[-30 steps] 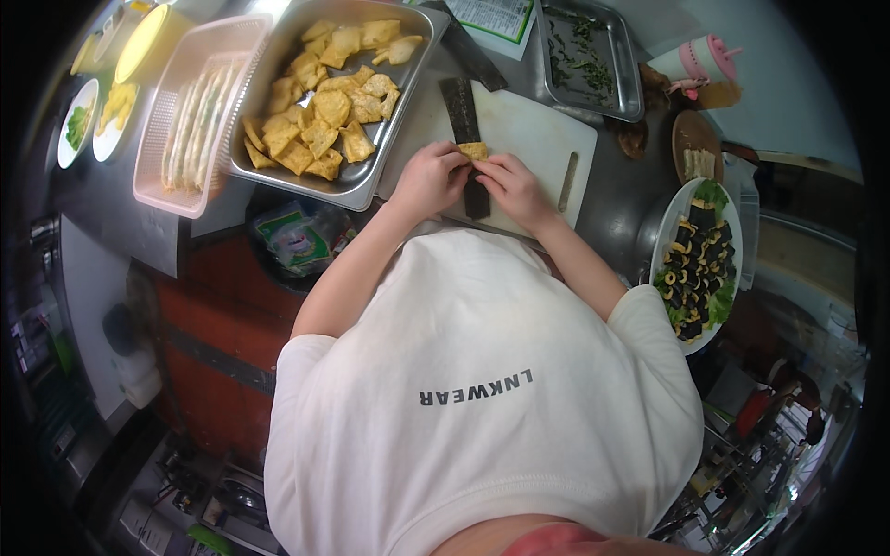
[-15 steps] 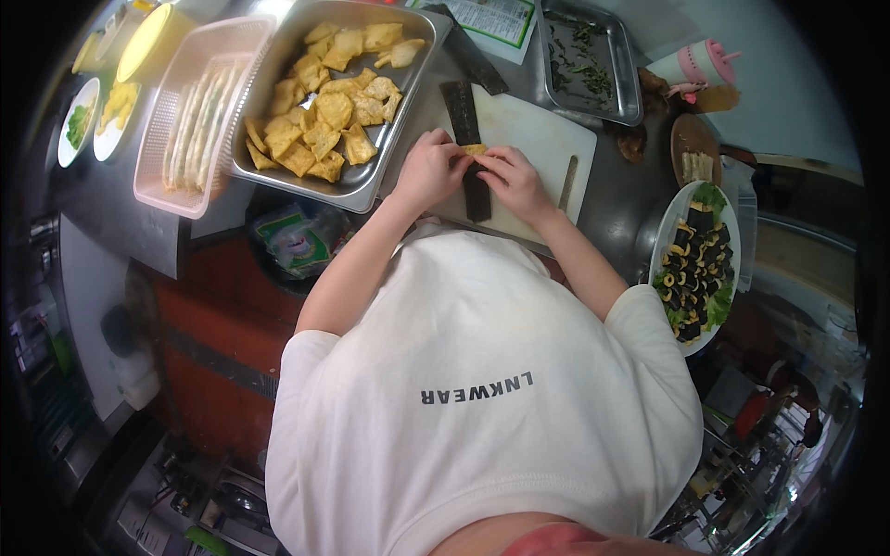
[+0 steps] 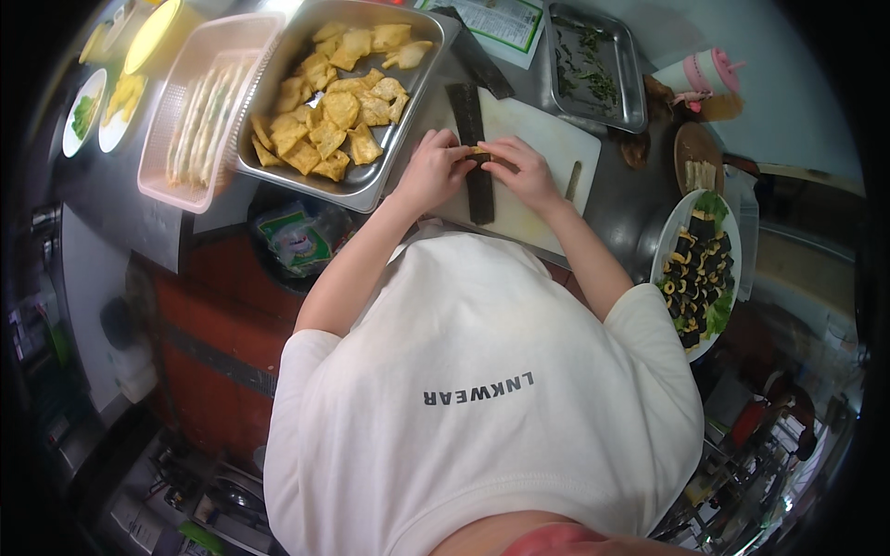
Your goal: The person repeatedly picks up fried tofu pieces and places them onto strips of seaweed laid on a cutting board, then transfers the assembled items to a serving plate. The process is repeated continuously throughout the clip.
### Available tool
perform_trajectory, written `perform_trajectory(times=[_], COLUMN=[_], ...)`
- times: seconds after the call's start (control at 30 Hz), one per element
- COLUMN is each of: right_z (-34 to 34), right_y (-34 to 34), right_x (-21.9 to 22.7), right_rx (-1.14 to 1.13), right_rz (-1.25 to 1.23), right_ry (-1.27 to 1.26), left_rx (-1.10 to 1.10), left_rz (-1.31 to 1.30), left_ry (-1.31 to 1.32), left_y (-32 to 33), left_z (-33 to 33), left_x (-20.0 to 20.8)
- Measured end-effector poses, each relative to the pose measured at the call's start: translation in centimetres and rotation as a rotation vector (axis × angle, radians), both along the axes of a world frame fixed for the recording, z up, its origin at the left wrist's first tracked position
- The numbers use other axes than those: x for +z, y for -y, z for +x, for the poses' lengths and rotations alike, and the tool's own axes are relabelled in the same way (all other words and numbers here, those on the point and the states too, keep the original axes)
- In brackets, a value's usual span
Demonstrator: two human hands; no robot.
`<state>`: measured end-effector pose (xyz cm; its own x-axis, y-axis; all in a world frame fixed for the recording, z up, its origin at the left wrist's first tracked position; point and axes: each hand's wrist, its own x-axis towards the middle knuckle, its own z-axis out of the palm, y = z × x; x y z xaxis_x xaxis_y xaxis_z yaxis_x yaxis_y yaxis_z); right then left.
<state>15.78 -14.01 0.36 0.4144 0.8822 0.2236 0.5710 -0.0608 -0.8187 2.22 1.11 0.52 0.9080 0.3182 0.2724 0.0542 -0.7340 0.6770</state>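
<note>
Over a white cutting board (image 3: 542, 130), both of my hands pinch a small yellow roll (image 3: 479, 154) with a dark seaweed band around it. My left hand (image 3: 434, 170) grips its left end with the fingertips. On its right end are the closed fingertips of my right hand (image 3: 525, 174). Beneath the roll, a long dark seaweed strip (image 3: 467, 113) lies across the board, running away from me. Fingers partly cover the roll, so its filling cannot be seen. A narrow dark slot or strip (image 3: 573, 181) shows near the board's right edge.
A steel pan (image 3: 371, 190) holding golden fried pieces stands left, beside a pink basket (image 3: 151, 171) with pale rolls. At right are a white plate (image 3: 660, 250) of seaweed-wrapped rolls, a brown dish (image 3: 691, 139) and a pink-and-white cup (image 3: 709, 71). A steel tray (image 3: 630, 116) lies behind.
The roll showed mostly yellow before; now a dark seaweed band shows around it. My fingers have shifted slightly on it. The whole view has moved a little.
</note>
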Motion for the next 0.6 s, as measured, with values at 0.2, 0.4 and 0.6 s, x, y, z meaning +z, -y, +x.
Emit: perform_trajectory(times=[0.2, 0.4, 0.6], right_z=[0.4, 0.8, 1.3], right_y=[-0.1, -0.7, -1.0], right_x=[-0.7, -0.7, 0.0], right_rx=[-0.074, -0.097, -0.002], right_rz=[0.021, -0.067, -0.054], right_ry=[0.342, 0.356, 0.161], left_rx=[-0.001, -0.029, -0.05], left_rz=[0.022, 0.104, 0.061], left_ry=[0.073, 0.155, 0.044], left_y=[-0.5, -0.1, -1.2], left_z=[0.5, 0.1, 1.1], left_x=[0.2, -0.6, 0.1])
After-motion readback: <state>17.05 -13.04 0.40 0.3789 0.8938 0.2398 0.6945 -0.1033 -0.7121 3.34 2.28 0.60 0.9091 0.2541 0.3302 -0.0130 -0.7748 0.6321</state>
